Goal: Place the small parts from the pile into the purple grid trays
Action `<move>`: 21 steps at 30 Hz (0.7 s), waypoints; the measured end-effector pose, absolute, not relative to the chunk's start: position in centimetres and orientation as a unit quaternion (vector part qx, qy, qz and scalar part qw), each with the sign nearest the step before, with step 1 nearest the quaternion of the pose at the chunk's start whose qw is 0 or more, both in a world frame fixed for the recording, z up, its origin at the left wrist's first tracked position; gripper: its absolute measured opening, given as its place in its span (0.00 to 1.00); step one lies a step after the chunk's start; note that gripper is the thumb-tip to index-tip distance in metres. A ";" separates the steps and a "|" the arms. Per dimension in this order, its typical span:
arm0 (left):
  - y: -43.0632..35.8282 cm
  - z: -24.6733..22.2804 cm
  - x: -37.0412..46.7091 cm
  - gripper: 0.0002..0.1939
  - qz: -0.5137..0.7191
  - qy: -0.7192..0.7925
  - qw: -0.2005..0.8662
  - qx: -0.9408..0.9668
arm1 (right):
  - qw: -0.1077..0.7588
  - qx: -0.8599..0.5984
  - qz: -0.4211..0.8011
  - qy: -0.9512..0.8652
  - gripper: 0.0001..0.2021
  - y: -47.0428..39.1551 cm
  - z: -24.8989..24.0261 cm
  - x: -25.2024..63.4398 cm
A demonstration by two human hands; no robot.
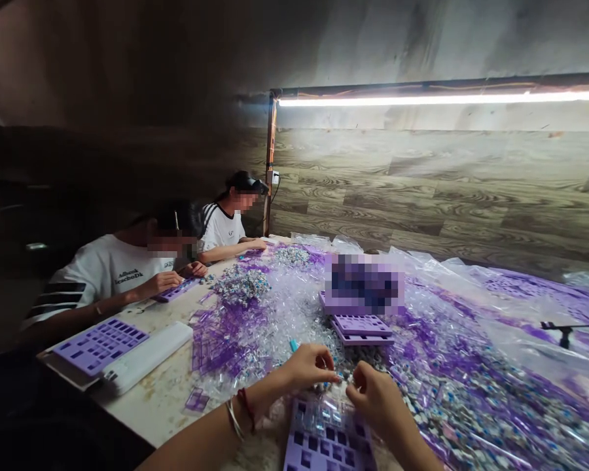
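My left hand (314, 366) is closed in a pinch above the far edge of a purple tray (307, 448); a small piece may be at its fingertips, too small to name. To its right, my right hand (375, 389) has its thumb and fingers pressed together, and what they hold is hidden. A narrow gap separates the two hands. The tray has rows of dark rectangular slots, with clear plastic pieces (324, 413) lying on its far part. Small white and blue parts (412, 386) are heaped beside my right hand.
Stacked purple trays (363, 325) stand beyond my hands. Clear and purple plastic pieces (226, 347) cover the table's middle. At left lie another purple tray (101, 343) and a long white object (150, 356). Two people in white shirts work along the left side.
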State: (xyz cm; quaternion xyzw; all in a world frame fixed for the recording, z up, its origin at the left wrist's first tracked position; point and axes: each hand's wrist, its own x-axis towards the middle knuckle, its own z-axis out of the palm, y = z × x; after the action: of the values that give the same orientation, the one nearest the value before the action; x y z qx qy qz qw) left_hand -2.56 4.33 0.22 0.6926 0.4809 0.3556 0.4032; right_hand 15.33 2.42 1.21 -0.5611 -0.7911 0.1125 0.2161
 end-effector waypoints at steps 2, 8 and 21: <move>4.0 0.7 -2.1 0.16 0.424 0.444 0.524 0.591 | 0.233 -0.554 0.159 -0.783 0.07 2.4 2.0 15.6; 2.8 2.2 -1.4 0.15 0.508 0.385 0.658 0.401 | 0.118 -0.450 0.254 -0.848 0.07 0.9 4.1 16.5; 3.3 1.7 -1.7 0.14 0.545 0.419 0.626 0.367 | 0.020 -0.403 0.198 -0.893 0.12 -1.3 4.0 14.8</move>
State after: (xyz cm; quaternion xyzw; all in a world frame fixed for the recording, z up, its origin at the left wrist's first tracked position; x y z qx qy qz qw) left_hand -1.72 3.27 1.71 0.3671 0.4194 0.5452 0.6262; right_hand 14.80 -1.34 3.98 -0.4027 -0.8935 0.1977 0.0205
